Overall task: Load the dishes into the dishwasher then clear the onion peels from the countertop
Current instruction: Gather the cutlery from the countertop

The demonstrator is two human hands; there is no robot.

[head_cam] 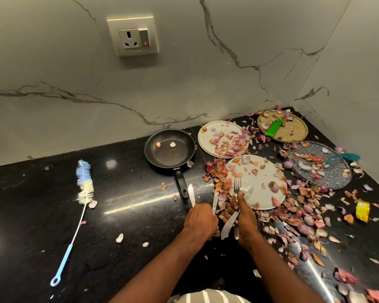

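Note:
My left hand (200, 218) grips table knives (191, 194) whose blades point away from me, just left of the near white plate (263, 182). My right hand (245, 217) holds two forks (241, 188) with tines over that plate's near rim, plus a knife (228, 225) pointing back toward me. A second white plate (208, 138) lies behind it, and a black frying pan (170, 149) sits to the left with two peel bits inside. Onion peels (302, 213) cover both plates and the black countertop (129, 215) on the right.
A woven round mat (293, 130) with a green object (274, 127) and a blue patterned mat (335, 171) lie at the back right corner. A blue bottle brush (83, 186) lies on the left. A yellow packet (362, 209) sits far right. A marble wall with a socket (132, 36) rises behind.

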